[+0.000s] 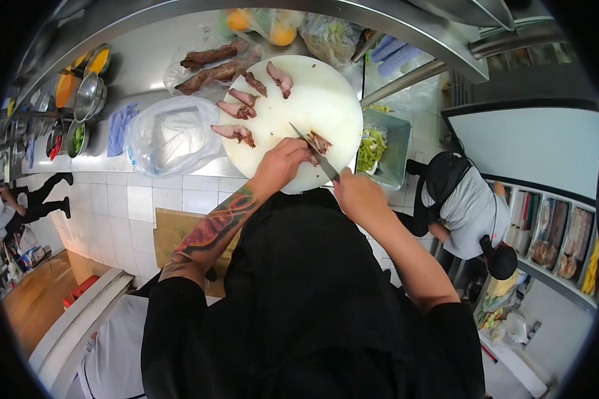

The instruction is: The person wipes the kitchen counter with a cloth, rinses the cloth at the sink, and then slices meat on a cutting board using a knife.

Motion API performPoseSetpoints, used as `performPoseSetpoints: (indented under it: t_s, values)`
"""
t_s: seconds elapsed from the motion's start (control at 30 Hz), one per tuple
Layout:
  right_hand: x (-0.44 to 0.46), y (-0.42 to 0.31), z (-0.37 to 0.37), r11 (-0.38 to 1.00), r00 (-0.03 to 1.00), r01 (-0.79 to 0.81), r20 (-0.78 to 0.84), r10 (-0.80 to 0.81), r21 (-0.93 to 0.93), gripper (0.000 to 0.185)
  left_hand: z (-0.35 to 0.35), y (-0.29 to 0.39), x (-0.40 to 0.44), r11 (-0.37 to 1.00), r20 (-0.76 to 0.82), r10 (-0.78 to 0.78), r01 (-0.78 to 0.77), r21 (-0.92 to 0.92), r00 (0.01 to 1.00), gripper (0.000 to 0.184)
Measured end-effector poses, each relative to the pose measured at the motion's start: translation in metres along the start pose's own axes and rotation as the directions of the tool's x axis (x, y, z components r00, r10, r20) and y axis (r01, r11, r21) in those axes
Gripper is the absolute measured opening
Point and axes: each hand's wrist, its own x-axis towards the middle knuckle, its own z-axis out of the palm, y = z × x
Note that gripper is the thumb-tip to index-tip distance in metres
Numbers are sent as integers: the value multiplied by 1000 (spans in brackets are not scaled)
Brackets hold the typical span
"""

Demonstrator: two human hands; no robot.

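On a round white cutting board (316, 86) my right hand (361, 196) is closed round the handle of a knife (317, 154). The blade points up and to the left, beside a small pile of cut meat (319, 141). With fingers bent, my left hand (283, 163) presses on meat at the left side of the blade; most of that piece is hidden under the fingers. Several pieces of browned meat (234, 133) lie along the board's left edge, and another slice (280, 79) rests near its top.
Long dark meat strips (209, 72) lie on plastic behind the board. A bag-lined container (173, 136) and a blue cloth (121, 126) are at left. A green bin with leafy scraps (373, 147) stands at right. A person (469, 206) bends by an open refrigerated drawer. Overhead runs a metal shelf edge (379, 26).
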Motion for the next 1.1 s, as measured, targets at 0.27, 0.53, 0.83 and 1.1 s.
performPoseSetpoints:
  t_s: [0.27, 0.53, 0.83, 1.1]
  values:
    - [2, 3, -17, 997, 996, 73, -50, -71, 32, 26, 3, 0, 1, 1000, -78, -1, 3, 19, 997, 9]
    - [1, 4, -2, 999, 1000, 7, 14, -8, 42, 31, 4, -5, -3, 1000, -52, -1, 1, 2, 999, 18]
    - [4, 20, 22, 990, 989, 80, -134, -63, 120, 30, 1, -7, -1, 999, -32, -41, 40, -20, 999, 17]
    - [-14, 35, 31, 933, 967, 5, -238, 87, 360, 32, -18, 0, 25, 999, 88, 33, -33, 7, 996, 36]
